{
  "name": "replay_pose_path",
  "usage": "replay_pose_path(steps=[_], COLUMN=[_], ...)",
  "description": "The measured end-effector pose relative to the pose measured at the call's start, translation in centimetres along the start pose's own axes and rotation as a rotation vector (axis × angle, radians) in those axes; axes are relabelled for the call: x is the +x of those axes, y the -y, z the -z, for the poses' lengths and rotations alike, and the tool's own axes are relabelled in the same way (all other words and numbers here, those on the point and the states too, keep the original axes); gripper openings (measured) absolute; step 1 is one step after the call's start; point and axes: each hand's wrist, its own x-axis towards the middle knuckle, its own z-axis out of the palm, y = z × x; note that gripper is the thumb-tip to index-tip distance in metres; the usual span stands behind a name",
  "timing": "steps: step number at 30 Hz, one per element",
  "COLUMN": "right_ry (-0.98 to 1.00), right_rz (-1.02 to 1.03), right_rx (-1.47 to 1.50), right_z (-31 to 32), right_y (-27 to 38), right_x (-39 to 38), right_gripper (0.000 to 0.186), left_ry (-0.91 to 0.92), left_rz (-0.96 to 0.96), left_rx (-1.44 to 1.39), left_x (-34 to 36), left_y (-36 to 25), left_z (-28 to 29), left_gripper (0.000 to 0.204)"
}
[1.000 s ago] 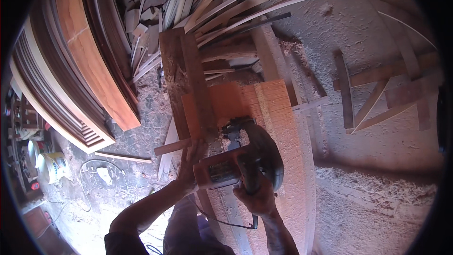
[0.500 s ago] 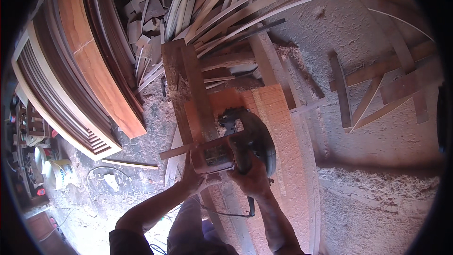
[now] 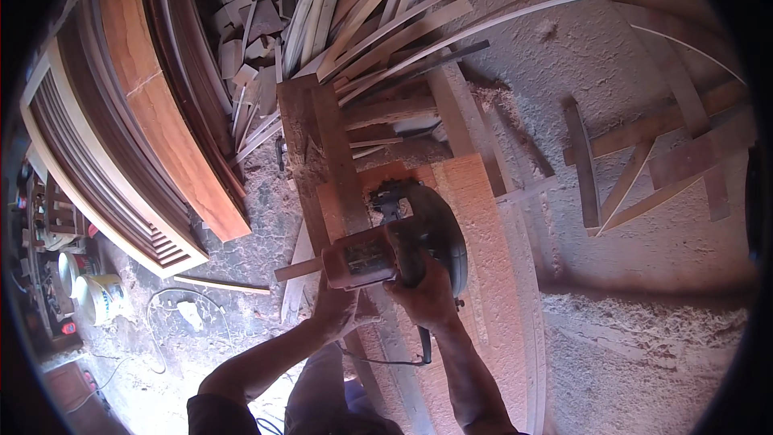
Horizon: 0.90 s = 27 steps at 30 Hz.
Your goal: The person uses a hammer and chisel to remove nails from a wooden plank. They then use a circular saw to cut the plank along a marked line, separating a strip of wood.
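A dark circular saw with a reddish motor housing (image 3: 362, 263) rests on an orange-brown wooden board (image 3: 477, 209). My right hand (image 3: 425, 296) is wrapped round the saw's rear handle. Low beside the motor housing, my left hand (image 3: 334, 308) is at the board's left side; its fingers are partly hidden by the saw, so its grip does not show. A narrow wood strip (image 3: 298, 269) sticks out to the left, just above that hand. Ahead of the saw, a long brown plank (image 3: 340, 157) lies over the board's left part. The saw's blade is hidden.
Scrap wood and thin strips (image 3: 394, 24) are heaped beyond the board. Long panels (image 3: 169, 137) and a slatted frame (image 3: 189, 262) lean at left, near a white bucket (image 3: 101, 296). A power cord (image 3: 394, 363) trails behind the saw. Crossed boards (image 3: 628, 181) lie on the sawdust at right.
The saw has moved slightly forward along the board, with my right hand still round its handle. My left hand stays low beside the motor housing, and the view has shifted a little.
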Motion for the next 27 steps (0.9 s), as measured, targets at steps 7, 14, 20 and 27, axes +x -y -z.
replay_pose_path(steps=[7,14,20,27], right_ry=[-0.021,0.015,0.036,0.002], right_rz=[0.049,0.064,0.065,0.108], right_rx=[0.034,0.013,0.039,0.007], right_z=[-0.4,-0.5,-0.6,-0.9], right_y=[0.1,0.6,1.3,2.2], right_x=[1.6,3.5,4.9,6.8], right_gripper=[0.038,0.049,0.047,0.042], left_ry=[0.049,0.056,0.075,0.076], left_rz=[-0.585,-0.613,-0.524,-0.475], left_rx=[1.677,1.740,1.769,1.791], left_x=[-0.2,-0.1,-0.4,0.0], left_y=[0.7,1.0,0.6,1.5], left_z=[2.2,2.5,2.1,2.8], left_gripper=[0.137,0.144,0.141,0.141])
